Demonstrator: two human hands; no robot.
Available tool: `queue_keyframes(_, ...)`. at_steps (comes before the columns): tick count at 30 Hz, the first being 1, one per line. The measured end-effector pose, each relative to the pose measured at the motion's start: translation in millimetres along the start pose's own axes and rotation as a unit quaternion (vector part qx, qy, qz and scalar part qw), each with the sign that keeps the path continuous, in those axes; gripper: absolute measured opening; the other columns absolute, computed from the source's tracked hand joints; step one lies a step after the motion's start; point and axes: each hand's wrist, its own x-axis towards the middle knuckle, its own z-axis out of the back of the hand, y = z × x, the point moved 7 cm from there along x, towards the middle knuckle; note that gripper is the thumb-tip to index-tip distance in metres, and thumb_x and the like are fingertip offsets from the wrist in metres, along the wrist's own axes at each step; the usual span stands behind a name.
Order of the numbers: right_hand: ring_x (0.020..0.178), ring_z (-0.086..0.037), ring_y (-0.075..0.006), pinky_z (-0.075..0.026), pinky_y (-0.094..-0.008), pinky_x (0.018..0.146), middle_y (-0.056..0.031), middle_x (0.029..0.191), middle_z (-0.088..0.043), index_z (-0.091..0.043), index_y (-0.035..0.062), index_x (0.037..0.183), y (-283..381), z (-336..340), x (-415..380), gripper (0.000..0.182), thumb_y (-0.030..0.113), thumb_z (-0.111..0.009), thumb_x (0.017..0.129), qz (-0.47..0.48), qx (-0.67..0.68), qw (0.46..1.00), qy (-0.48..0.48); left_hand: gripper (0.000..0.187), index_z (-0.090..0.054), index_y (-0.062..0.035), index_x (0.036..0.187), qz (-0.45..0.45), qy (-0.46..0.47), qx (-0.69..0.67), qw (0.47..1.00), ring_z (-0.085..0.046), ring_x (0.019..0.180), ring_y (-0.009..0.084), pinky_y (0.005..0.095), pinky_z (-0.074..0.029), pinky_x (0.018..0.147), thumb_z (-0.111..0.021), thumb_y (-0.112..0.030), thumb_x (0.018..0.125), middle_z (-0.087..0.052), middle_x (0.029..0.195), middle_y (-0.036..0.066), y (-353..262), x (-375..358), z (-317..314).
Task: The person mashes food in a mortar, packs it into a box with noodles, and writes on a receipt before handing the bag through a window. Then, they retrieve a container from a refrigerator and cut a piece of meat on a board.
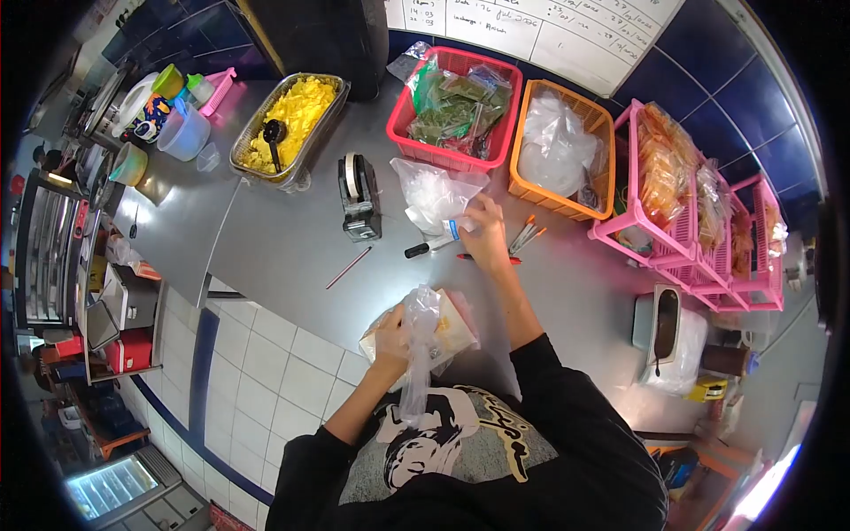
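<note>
My left hand is closed on the near edge of a pale yellowish packet, held close to my body. A clear plastic bag hangs twisted over it, and the packet's contents cannot be made out. Farther forward, my right hand has its fingers round the end of a white marker with a blue label and black cap. Just behind the marker lies a clear bag of white stuff. Several pens rest on the counter beside my right wrist.
On the steel counter stand a tape dispenser, a tray of yellow food with a black ladle, a red basket and an orange basket. Pink racks hold packets at right. A thin pen lies left.
</note>
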Motion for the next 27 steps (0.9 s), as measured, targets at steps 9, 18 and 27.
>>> queue_keyframes(9, 0.075, -0.06, -0.0261, -0.048, -0.0334, 0.068, -0.0106, 0.09, -0.062, -0.066, 0.0018, 0.083, 7, 0, 19, 0.013, -0.001, -0.064, 0.07, 0.022, 0.045, 0.996, -0.068, 0.027, -0.053, -0.0077, 0.08, 0.092, -0.121, -0.111, 0.982, -0.053, 0.067, 0.0125, 0.0296, -0.045, 0.061, -0.071, -0.027, 0.074, -0.054, 0.075, 0.001, -28, -10, 0)
queue_keyframes(18, 0.062, -0.06, -0.0123, -0.048, -0.0257, 0.061, -0.0069, 0.078, -0.063, -0.066, 0.0041, 0.099, -34, -41, 12, 0.025, -0.002, -0.058, 0.076, -0.144, 0.257, 0.955, 0.036, 0.022, -0.056, -0.0021, 0.084, -0.191, -0.057, 0.19, 0.961, -0.059, 0.071, 0.0247, 0.0297, -0.049, 0.059, -0.065, -0.009, 0.065, -0.056, 0.083, 0.009, -96, -7, 27)
queue_keyframes(27, 0.054, -0.054, -0.007, -0.045, -0.0252, 0.048, -0.0044, 0.072, -0.063, -0.068, 0.0065, 0.099, -27, -40, 16, 0.03, -0.001, -0.065, 0.07, -0.127, 0.112, 0.985, 0.024, 0.014, -0.05, -0.0053, 0.096, 0.165, 0.158, -0.383, 0.895, -0.054, 0.077, 0.01, 0.0213, -0.044, 0.07, -0.053, -0.017, 0.088, -0.056, 0.092, 0.002, -28, -16, -7)
